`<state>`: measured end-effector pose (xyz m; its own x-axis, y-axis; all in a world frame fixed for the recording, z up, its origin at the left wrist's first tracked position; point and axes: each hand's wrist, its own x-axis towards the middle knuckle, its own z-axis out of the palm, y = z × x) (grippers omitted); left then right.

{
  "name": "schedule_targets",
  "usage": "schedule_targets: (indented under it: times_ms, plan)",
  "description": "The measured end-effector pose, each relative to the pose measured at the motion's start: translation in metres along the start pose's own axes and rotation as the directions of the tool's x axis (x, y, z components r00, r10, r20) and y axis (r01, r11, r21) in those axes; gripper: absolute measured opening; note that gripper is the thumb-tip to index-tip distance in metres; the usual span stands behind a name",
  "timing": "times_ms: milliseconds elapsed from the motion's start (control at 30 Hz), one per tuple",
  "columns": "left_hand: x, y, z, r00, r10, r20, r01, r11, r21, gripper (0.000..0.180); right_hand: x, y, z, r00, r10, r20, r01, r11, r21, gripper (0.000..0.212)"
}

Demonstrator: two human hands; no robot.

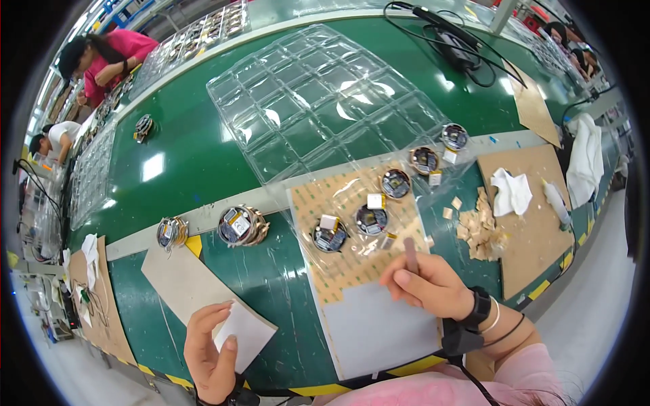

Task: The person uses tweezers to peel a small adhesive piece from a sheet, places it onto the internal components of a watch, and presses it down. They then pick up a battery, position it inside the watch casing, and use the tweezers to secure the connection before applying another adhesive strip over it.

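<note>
A: The right hand (425, 284) has its fingers (403, 278) pinched together on a thin stick (411, 254), just below the round parts (371, 220) on the backing sheet (379, 325).

B: The left hand's (210, 348) fingers clamp a white card (245, 333) over the desk (203, 149). It looks light, flimsy and bendable; it is best held by its edge.

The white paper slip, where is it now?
In the head view, the white paper slip is at the lower left, pinched in the left hand over a grey cardboard strip.
</note>
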<state>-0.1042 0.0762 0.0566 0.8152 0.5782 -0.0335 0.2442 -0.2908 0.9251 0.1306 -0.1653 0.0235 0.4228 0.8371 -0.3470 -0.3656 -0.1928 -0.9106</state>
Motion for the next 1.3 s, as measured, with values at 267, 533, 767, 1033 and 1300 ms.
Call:
schedule_targets:
  times_ms: [267,533,767,1033,1300]
  plan:
    - [0.059,0.039,0.072,0.924,0.305,0.229,-0.37,0.863,0.344,0.028,-0.001,0.011,0.001,0.987,-0.158,-0.009,0.156,0.982,-0.111,0.027]
    - [0.084,0.031,0.114,0.878,0.383,0.286,-0.462,0.529,0.712,0.027,0.001,0.018,-0.001,0.967,-0.254,0.027,0.254,0.947,-0.196,0.027]
    - [0.089,0.013,0.129,0.899,0.399,0.182,-0.418,0.657,0.627,0.028,0.004,0.023,-0.002,0.945,-0.325,0.038,0.326,0.926,-0.189,0.03]
    - [0.083,0.017,0.131,0.931,0.327,0.162,-0.362,0.769,0.527,0.029,0.014,0.034,0.001,0.896,-0.445,0.01,0.437,0.875,-0.209,0.032]
    - [0.075,0.027,0.13,0.972,0.232,0.032,-0.231,0.973,-0.018,0.021,0.007,0.029,-0.008,0.927,-0.374,-0.02,0.374,0.926,0.044,0.037]
